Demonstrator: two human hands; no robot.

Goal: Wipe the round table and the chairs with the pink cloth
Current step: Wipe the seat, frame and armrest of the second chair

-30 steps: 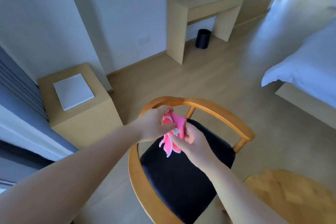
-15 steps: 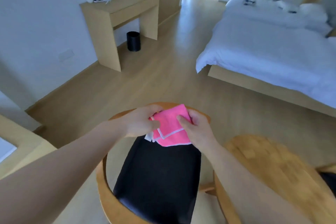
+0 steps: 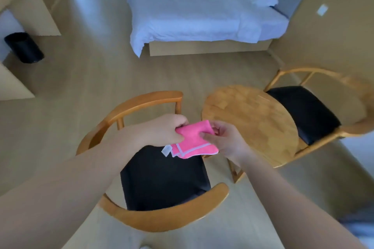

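Observation:
A folded pink cloth with a pale border and a white tag hangs in the air above a chair seat. My left hand grips its left edge and my right hand pinches its right edge. Below them stands a wooden armchair with a black seat. The round wooden table is just to the right, close to my right hand. A second wooden armchair with a black seat stands behind the table on the right.
A bed with white bedding fills the far middle. A black bin stands at the far left beside a wooden desk leg. Wooden floor lies between the chair and the bed.
The view has swung to the right, bringing the round table, second chair and bed into sight. Both hands still hold the pink cloth, which is now folded flat.

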